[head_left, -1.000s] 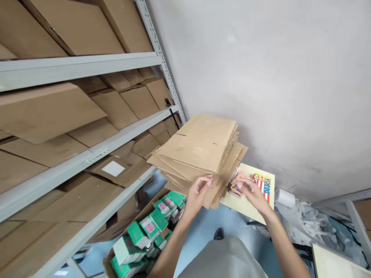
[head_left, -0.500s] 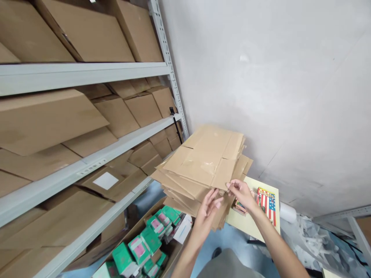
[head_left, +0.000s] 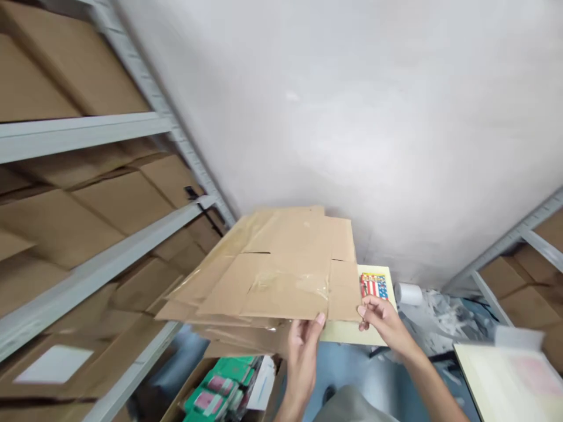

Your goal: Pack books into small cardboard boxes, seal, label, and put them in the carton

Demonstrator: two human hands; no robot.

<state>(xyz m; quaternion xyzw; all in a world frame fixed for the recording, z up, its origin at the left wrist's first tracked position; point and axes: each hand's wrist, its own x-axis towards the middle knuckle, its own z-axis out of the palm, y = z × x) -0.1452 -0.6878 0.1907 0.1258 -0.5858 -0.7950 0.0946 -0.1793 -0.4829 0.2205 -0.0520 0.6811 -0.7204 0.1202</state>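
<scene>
A flattened cardboard box (head_left: 285, 281) with clear tape across it is in front of me, over a stack of other flattened boxes (head_left: 237, 346). My left hand (head_left: 304, 346) grips its near edge, thumb on top and fingers underneath. At its near right corner, my right hand (head_left: 379, 315) pinches the cardboard between thumb and fingers. Just beyond the right hand, a book with a red, white and blue flag cover (head_left: 373, 286) lies on a pale yellow table (head_left: 347, 333), partly hidden by the cardboard.
Shelving (head_left: 132, 249) loaded with cartons (head_left: 118, 202) rises on the left. Below the stack sits an open carton of green boxes (head_left: 220, 384). To the right are a white roll (head_left: 409, 294), crumpled plastic (head_left: 435, 319), a second pale table (head_left: 497, 381) and another shelf of boxes (head_left: 519, 287).
The view has swung right, bringing the right-hand shelf and second table in. The top flattened box has been pulled toward me and turned, and my right hand has shifted to its near right corner.
</scene>
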